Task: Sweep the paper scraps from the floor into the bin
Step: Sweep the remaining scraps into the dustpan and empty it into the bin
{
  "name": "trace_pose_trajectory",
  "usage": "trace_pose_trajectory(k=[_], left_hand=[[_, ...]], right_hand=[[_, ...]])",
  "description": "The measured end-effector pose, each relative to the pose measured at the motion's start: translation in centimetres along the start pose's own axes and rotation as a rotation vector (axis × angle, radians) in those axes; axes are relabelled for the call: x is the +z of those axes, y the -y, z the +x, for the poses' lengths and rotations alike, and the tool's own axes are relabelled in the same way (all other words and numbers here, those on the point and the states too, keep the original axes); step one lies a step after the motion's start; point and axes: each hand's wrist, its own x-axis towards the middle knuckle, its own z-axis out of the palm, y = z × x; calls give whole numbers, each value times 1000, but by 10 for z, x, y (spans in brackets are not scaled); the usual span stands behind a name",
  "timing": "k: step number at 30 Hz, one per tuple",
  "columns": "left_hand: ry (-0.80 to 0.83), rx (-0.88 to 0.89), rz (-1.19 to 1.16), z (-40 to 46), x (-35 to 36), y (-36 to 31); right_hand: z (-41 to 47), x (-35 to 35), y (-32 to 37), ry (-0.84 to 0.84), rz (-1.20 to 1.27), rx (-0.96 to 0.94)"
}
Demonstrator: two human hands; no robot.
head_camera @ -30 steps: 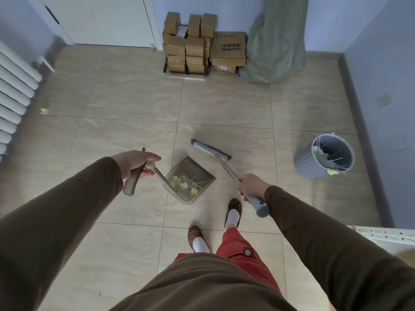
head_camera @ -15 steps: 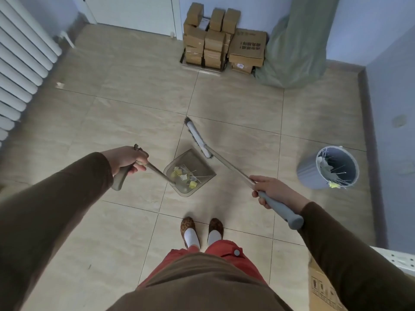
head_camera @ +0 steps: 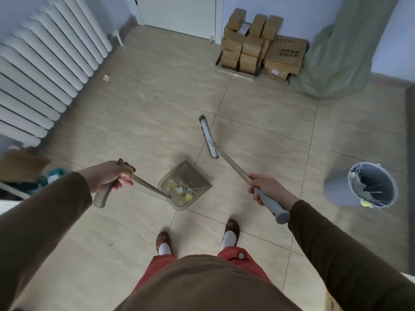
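Beige floor tiles (head_camera: 157,90) fill the room, with a white radiator (head_camera: 45,70) along the left wall. Nearby, the left hand (head_camera: 107,178) has its fingers curled round the handle of the dustpan (head_camera: 185,187), likely keeping the pan level so the paper scraps (head_camera: 179,189) stay inside; its handle runs down-right and the mouth opens toward the upper right. Further right, the right hand (head_camera: 265,187) grips the broom (head_camera: 226,158), fingers wrapped about the grey end. The stick slants up-left, head pointing away from the feet. At far right stands the bin (head_camera: 336,187), well apart from the dustpan, so carrying over seems next.
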Motion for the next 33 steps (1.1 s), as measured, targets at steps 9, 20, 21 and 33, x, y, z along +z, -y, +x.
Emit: trace_pose_trajectory(k=[9, 20, 21, 33], left_hand=[[36, -6, -13, 5, -82, 71], [153, 49, -60, 20, -128, 119], [157, 58, -52, 21, -128, 121], [192, 95, -99, 29, -98, 118]], right_hand=[[7, 123, -8, -79, -92, -51], [15, 224, 2, -19, 163, -5], [16, 233, 4, 13, 215, 8], [72, 353, 53, 503, 539, 168]])
